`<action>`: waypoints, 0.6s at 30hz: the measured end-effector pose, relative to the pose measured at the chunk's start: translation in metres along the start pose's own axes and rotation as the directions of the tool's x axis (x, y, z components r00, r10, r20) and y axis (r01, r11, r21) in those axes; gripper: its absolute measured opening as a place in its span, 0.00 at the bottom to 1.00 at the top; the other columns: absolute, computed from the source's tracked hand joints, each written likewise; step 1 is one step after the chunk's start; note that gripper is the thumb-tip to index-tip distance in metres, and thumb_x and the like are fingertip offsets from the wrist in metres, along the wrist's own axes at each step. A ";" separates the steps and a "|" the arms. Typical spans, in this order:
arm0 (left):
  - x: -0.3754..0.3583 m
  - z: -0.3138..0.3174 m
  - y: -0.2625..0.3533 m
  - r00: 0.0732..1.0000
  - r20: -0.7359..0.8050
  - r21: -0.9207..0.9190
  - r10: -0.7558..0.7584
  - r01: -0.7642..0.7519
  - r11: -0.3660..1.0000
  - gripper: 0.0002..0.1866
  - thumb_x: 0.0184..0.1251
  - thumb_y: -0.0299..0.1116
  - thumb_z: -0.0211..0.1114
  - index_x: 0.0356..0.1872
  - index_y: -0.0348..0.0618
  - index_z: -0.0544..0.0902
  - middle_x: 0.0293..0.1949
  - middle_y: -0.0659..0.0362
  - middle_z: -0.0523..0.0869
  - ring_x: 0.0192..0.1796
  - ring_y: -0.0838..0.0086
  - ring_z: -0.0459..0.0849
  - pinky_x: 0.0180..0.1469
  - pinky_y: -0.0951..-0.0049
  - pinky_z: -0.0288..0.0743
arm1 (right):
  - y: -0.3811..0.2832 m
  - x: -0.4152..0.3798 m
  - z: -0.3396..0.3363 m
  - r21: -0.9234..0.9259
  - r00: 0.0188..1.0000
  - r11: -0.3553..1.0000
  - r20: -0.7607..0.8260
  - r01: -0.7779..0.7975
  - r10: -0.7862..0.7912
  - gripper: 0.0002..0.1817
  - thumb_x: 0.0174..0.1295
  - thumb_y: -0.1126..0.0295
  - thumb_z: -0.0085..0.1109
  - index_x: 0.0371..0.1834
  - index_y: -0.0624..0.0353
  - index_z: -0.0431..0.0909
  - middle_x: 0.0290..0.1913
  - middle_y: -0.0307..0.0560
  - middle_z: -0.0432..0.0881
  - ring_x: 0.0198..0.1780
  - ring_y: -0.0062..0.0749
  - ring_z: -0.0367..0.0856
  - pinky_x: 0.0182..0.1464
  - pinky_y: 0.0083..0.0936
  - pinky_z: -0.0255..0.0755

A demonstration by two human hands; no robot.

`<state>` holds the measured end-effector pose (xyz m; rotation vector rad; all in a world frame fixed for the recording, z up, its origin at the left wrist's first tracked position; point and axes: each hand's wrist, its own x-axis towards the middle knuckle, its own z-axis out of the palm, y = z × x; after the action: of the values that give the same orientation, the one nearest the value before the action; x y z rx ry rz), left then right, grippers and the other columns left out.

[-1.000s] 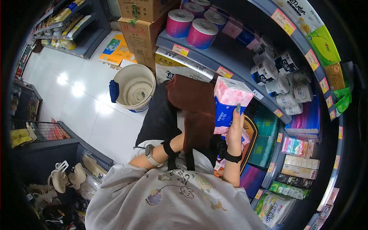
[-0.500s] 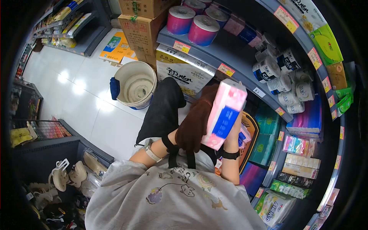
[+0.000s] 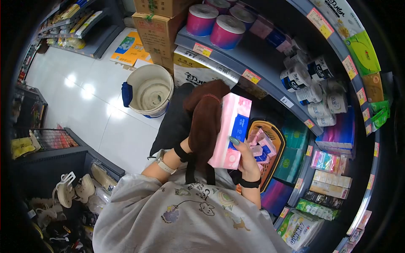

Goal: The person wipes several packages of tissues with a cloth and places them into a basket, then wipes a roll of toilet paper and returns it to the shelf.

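My right hand (image 3: 248, 159) grips a pink and white tissue pack (image 3: 231, 131) with a blue label, the thumb lying across its face near the lower end. The pack is tilted in front of my chest. A dark brown cloth (image 3: 205, 120) wraps and covers my left hand, so its fingers are hidden; the cloth is bunched against the left side of the pack. Beyond the pack, a yellow-rimmed basket (image 3: 280, 141) holds several smaller pink and blue packs (image 3: 262, 146).
An off-white bucket (image 3: 149, 90) stands on the tiled floor beside my knee. Cardboard boxes (image 3: 158, 38) are stacked behind it. Shelving (image 3: 236, 57) with tissue rolls curves along the front and right. Slippers (image 3: 67, 192) fill a rack at lower left.
The tissue pack has moved left and down, and my right thumb now shows on its face. The brown cloth has shifted left and folded over, and more of the basket is visible.
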<state>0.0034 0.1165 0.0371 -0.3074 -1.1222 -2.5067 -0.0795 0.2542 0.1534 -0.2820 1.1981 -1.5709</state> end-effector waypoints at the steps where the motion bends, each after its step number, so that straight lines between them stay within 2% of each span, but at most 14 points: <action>1: -0.001 -0.001 0.003 1.000 -0.028 0.081 0.001 0.001 0.997 0.22 0.67 0.38 0.40 0.59 0.40 0.56 0.57 0.56 0.63 0.57 0.72 0.63 0.60 0.73 0.54 | 0.002 0.001 -0.001 0.047 1.000 0.999 0.003 -0.027 0.027 0.33 0.54 0.64 0.49 0.62 0.60 0.48 0.56 0.44 0.62 0.55 0.25 0.63 0.57 0.23 0.56; 2: -0.002 -0.002 0.006 0.999 -0.053 0.131 -0.012 0.019 0.991 0.21 0.66 0.38 0.40 0.57 0.40 0.56 0.56 0.57 0.63 0.56 0.72 0.64 0.59 0.73 0.54 | 0.004 0.002 0.000 0.093 0.999 0.994 0.009 -0.055 0.054 0.32 0.53 0.65 0.49 0.61 0.61 0.50 0.56 0.44 0.62 0.54 0.25 0.64 0.56 0.23 0.57; 3: -0.001 -0.001 0.010 0.997 -0.077 0.177 -0.029 0.042 0.983 0.20 0.66 0.38 0.41 0.56 0.40 0.57 0.55 0.57 0.63 0.54 0.72 0.64 0.58 0.73 0.55 | 0.005 0.004 0.004 0.101 0.991 0.994 -0.130 0.048 -0.034 0.23 0.52 0.62 0.50 0.50 0.63 0.66 0.45 0.47 0.74 0.43 0.29 0.75 0.48 0.23 0.68; 4: 0.000 0.001 0.013 0.994 -0.096 0.212 -0.045 0.064 0.975 0.19 0.65 0.37 0.41 0.55 0.41 0.57 0.53 0.57 0.63 0.53 0.72 0.64 0.57 0.73 0.55 | 0.002 0.006 0.005 0.100 0.991 0.994 -0.128 0.047 -0.034 0.23 0.52 0.62 0.50 0.50 0.63 0.66 0.45 0.47 0.74 0.43 0.29 0.75 0.48 0.23 0.68; 6: 0.000 0.005 0.017 0.989 -0.123 0.262 -0.086 0.116 0.958 0.18 0.64 0.37 0.42 0.52 0.41 0.58 0.51 0.58 0.64 0.51 0.72 0.65 0.55 0.72 0.56 | -0.008 0.014 0.004 0.384 0.991 0.916 -0.099 0.119 -0.087 0.23 0.54 0.62 0.46 0.53 0.61 0.63 0.47 0.48 0.73 0.45 0.29 0.73 0.49 0.25 0.66; 7: 0.001 0.008 0.015 0.986 -0.132 0.277 -0.100 0.134 0.951 0.17 0.64 0.36 0.42 0.51 0.41 0.58 0.49 0.58 0.64 0.50 0.72 0.65 0.54 0.72 0.56 | -0.015 0.017 0.008 0.287 0.967 0.938 -0.217 0.197 -0.136 0.22 0.55 0.60 0.45 0.50 0.62 0.66 0.43 0.49 0.75 0.41 0.31 0.76 0.46 0.25 0.69; 8: 0.002 0.010 0.012 0.984 -0.137 0.290 -0.110 0.146 0.946 0.16 0.63 0.36 0.42 0.50 0.42 0.59 0.48 0.58 0.64 0.48 0.72 0.65 0.53 0.72 0.56 | -0.022 0.020 0.007 0.372 0.984 0.916 -0.149 0.149 -0.099 0.23 0.55 0.59 0.47 0.50 0.62 0.66 0.42 0.47 0.76 0.40 0.29 0.76 0.45 0.23 0.70; 10: 0.002 0.017 0.006 0.982 -0.139 0.306 -0.126 0.163 0.938 0.14 0.62 0.35 0.43 0.47 0.42 0.60 0.45 0.58 0.65 0.46 0.72 0.66 0.51 0.71 0.57 | -0.027 0.023 -0.004 0.299 0.978 0.949 -0.205 0.095 -0.034 0.24 0.54 0.58 0.49 0.50 0.63 0.66 0.41 0.46 0.76 0.40 0.28 0.76 0.44 0.22 0.70; 11: 0.000 0.020 0.005 0.982 -0.139 0.313 -0.126 0.164 0.935 0.14 0.62 0.35 0.43 0.46 0.42 0.60 0.44 0.59 0.65 0.45 0.72 0.66 0.50 0.71 0.58 | -0.029 0.024 -0.009 0.223 0.984 0.971 -0.173 0.084 -0.045 0.23 0.54 0.57 0.50 0.49 0.62 0.67 0.40 0.46 0.77 0.39 0.28 0.77 0.44 0.22 0.70; 12: 0.001 0.022 0.005 0.986 -0.128 0.315 -0.111 0.146 0.938 0.13 0.61 0.35 0.43 0.45 0.43 0.61 0.43 0.59 0.65 0.44 0.72 0.66 0.49 0.71 0.58 | -0.032 0.022 -0.006 0.222 0.984 0.971 -0.175 0.085 -0.046 0.23 0.54 0.57 0.50 0.49 0.62 0.67 0.40 0.46 0.77 0.39 0.28 0.77 0.44 0.22 0.70; 14: 0.002 0.021 0.012 0.989 -0.114 0.322 -0.093 0.126 0.938 0.11 0.60 0.34 0.44 0.42 0.43 0.61 0.40 0.59 0.66 0.41 0.72 0.67 0.47 0.71 0.59 | -0.041 0.017 0.000 0.210 0.971 0.978 -0.236 0.017 0.034 0.18 0.52 0.62 0.54 0.42 0.62 0.72 0.35 0.44 0.78 0.34 0.24 0.77 0.37 0.19 0.72; 15: 0.005 0.020 0.020 0.992 -0.100 0.332 -0.074 0.103 0.938 0.10 0.60 0.33 0.44 0.41 0.44 0.62 0.39 0.60 0.66 0.40 0.72 0.67 0.46 0.70 0.59 | -0.037 0.014 -0.009 -0.001 0.980 0.998 -0.188 -0.065 0.063 0.30 0.54 0.59 0.50 0.59 0.60 0.57 0.49 0.45 0.70 0.47 0.26 0.72 0.50 0.21 0.65; 16: 0.006 0.018 0.028 0.993 -0.092 0.348 -0.073 0.100 0.932 0.09 0.59 0.33 0.44 0.40 0.44 0.62 0.37 0.60 0.66 0.39 0.72 0.67 0.45 0.70 0.59 | -0.038 0.011 -0.004 -0.080 0.985 0.991 -0.140 -0.111 0.099 0.33 0.54 0.60 0.49 0.62 0.58 0.50 0.54 0.45 0.66 0.51 0.25 0.68 0.53 0.20 0.61; 18: 0.012 0.014 0.042 0.994 -0.085 0.407 -0.070 0.099 0.908 0.08 0.58 0.32 0.45 0.37 0.44 0.63 0.35 0.60 0.67 0.37 0.72 0.68 0.43 0.70 0.60 | -0.042 -0.003 0.012 -0.125 0.990 0.991 -0.129 0.043 -0.059 0.32 0.55 0.61 0.48 0.63 0.58 0.50 0.55 0.45 0.65 0.52 0.26 0.67 0.54 0.20 0.60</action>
<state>0.0112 0.0987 0.0786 -0.0544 -1.6225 -2.2527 -0.0952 0.2459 0.1934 -0.2937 1.4028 -1.5825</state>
